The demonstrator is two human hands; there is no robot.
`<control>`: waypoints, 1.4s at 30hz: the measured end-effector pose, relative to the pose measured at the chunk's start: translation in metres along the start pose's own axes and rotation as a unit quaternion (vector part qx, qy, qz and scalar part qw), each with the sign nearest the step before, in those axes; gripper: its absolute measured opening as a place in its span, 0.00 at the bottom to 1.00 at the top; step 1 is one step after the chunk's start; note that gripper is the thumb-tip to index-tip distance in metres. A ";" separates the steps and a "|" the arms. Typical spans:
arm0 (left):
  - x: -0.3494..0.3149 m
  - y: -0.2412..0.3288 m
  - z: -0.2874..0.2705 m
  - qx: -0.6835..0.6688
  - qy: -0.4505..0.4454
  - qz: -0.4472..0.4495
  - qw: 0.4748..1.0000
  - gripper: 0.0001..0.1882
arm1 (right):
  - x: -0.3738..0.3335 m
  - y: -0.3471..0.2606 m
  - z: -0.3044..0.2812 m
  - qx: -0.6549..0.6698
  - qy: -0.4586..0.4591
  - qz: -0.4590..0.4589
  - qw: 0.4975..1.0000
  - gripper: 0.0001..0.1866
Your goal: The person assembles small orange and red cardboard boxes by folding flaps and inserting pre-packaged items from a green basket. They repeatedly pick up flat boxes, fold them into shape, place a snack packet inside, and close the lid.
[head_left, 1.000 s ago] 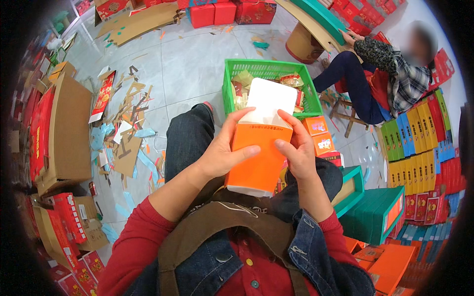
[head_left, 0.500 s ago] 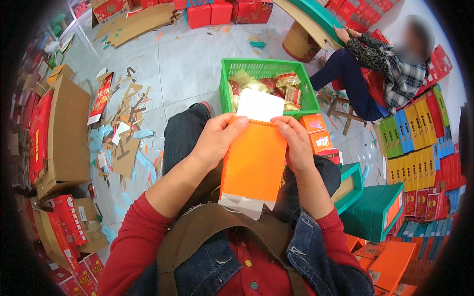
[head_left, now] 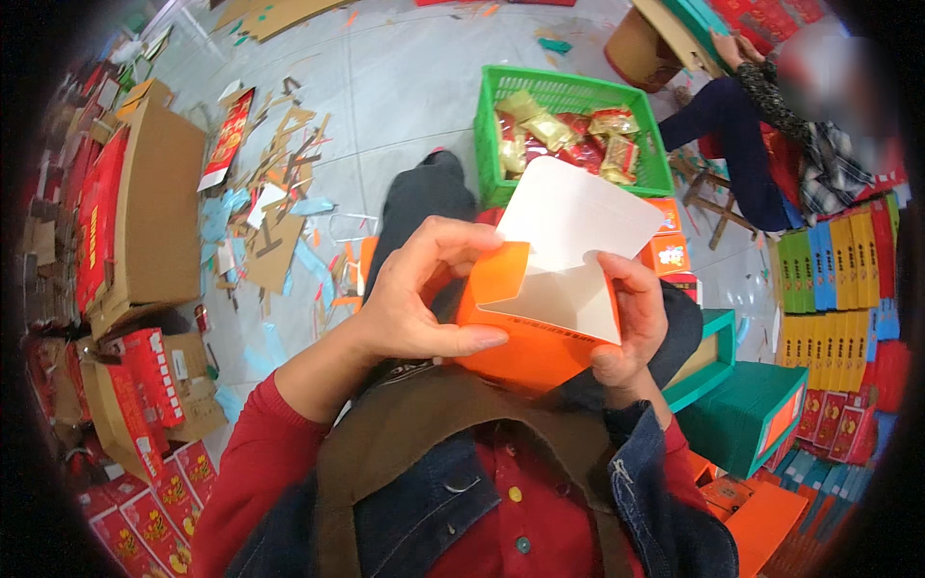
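Over my lap, an orange carton (head_left: 525,354) with a white inside is held between both hands, its top uncovered and the large white lid flap raised. My left hand (head_left: 421,294) grips its left side, thumb along the front edge and fingers by a small orange side flap. On the right side of the carton, my right hand (head_left: 631,323) has its thumb outside and a finger at the rim. Just beyond stands a green plastic basket (head_left: 496,144) holding several gold and red wrapped packets (head_left: 549,132).
Cardboard scraps (head_left: 279,154) litter the floor to the left, beside a big brown box (head_left: 159,207). Teal boxes (head_left: 727,414) stand at my right, near stacked coloured boxes (head_left: 819,260). At the far right a person sits with hands (head_left: 734,48) on a teal piece.
The flattened orange carton has been squared into a box shape with its top uncovered. Both hands have shifted to its sides, and the view has turned slightly left and down.
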State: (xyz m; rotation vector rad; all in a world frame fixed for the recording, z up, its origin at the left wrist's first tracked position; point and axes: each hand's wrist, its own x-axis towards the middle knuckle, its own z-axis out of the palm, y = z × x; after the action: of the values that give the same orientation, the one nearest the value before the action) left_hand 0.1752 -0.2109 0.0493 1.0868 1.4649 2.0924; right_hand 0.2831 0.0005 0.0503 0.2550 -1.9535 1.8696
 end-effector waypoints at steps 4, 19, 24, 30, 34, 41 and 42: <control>-0.007 0.010 -0.001 -0.025 0.046 -0.064 0.997 0.39 | 0.012 0.007 0.000 -0.028 -0.074 0.018 0.997 0.41; 0.008 0.005 0.031 0.330 0.104 -0.035 0.938 0.46 | 0.086 -0.050 0.051 -0.422 -0.186 0.059 0.885 0.27; 0.000 -0.005 0.024 0.314 0.114 -0.037 0.942 0.45 | 0.070 -0.029 0.061 -0.354 -0.162 0.104 0.915 0.27; -0.004 -0.014 0.022 0.332 0.123 -0.027 0.935 0.46 | 0.062 -0.019 0.071 -0.213 -0.090 0.137 0.963 0.28; -0.005 -0.013 0.015 0.305 0.144 0.050 0.940 0.41 | 0.064 -0.015 0.067 -0.332 -0.127 0.056 0.933 0.30; 0.001 -0.006 -0.024 0.187 -0.012 0.008 0.982 0.27 | 0.061 -0.010 0.068 -0.227 -0.130 0.085 0.961 0.31; 0.003 -0.004 -0.026 0.200 -0.009 -0.001 0.980 0.26 | 0.060 -0.012 0.067 -0.211 -0.122 0.106 0.964 0.30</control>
State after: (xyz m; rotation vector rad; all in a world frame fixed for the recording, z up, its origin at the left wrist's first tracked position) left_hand 0.1531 -0.2236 0.0429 1.2360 1.9306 1.8233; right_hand 0.2225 -0.0575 0.0865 0.1562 -2.5789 1.5427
